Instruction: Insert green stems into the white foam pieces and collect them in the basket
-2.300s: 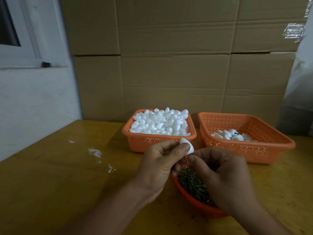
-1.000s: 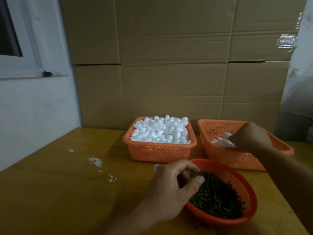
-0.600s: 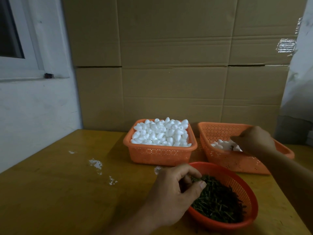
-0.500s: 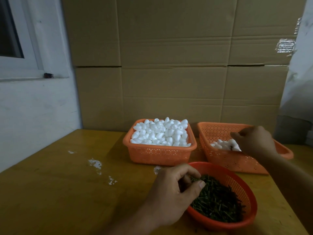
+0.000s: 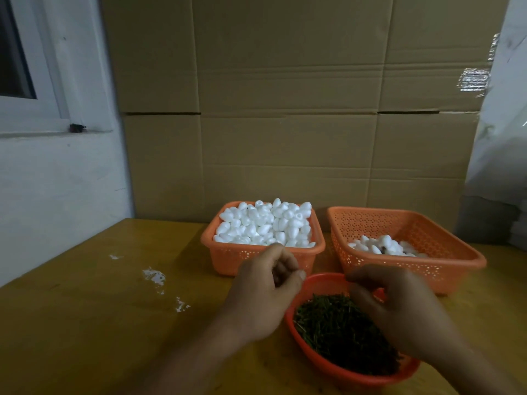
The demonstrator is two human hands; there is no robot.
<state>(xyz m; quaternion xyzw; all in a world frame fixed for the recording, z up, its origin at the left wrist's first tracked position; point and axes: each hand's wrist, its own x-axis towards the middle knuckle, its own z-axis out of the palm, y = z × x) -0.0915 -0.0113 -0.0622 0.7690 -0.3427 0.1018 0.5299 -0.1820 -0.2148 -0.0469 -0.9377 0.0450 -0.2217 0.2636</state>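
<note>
A window frame [image 5: 31, 109] and a white wall [image 5: 57, 189] stood at the far left, with white flecks [image 5: 154, 276] scattered on the yellow table [image 5: 85, 323] below them. Stacked cardboard boxes [image 5: 285, 109] formed the backdrop. Left of centre, an orange rectangular basket [image 5: 228, 259] was heaped with plain white foam pieces [image 5: 265, 223]. In front of it the left hand [image 5: 262, 300] hovered beside the near-left rim of the round red basket [image 5: 322, 363]; its fingers were curled, thumb and fingertips brought together as in a pinch, but whether a stem lay between them could not be told. The round red basket, nearest the viewer, held a dense mass of green stems [image 5: 339, 332]. The right hand [image 5: 399, 306] was poised above this basket, fingers bent inward and loosely curled, thumb close to the forefinger; whether it held anything could not be told. Behind it, at the right, the wider orange collecting basket [image 5: 445, 246] contained a small cluster of finished foam pieces [image 5: 382, 246], one dark stem end showing among them. A pale plastic sheet [image 5: 502, 138] hung at the far right.
</note>
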